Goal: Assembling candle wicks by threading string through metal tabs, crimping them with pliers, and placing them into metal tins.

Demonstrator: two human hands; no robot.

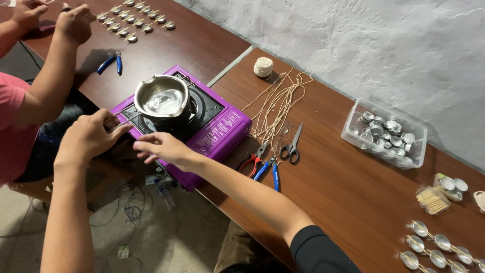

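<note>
A steel pot [162, 96] holding clear liquid sits on a purple portable stove [222, 129] at the table's near edge. My left hand [91, 135] is closed around the pot's thin handle at the stove's left side. Just right of it, my right hand [162, 146] rests at the stove's front edge with fingers stretched out and nothing in it. Whether the fingers touch a knob is hidden.
Red pliers [248, 161], blue pliers [273, 172], scissors [293, 145] and loose twine with a ball [263, 66] lie right of the stove. A clear tub of metal cups [384, 132] stands farther right. Another person's hands [73, 23] work over rows of cups top left.
</note>
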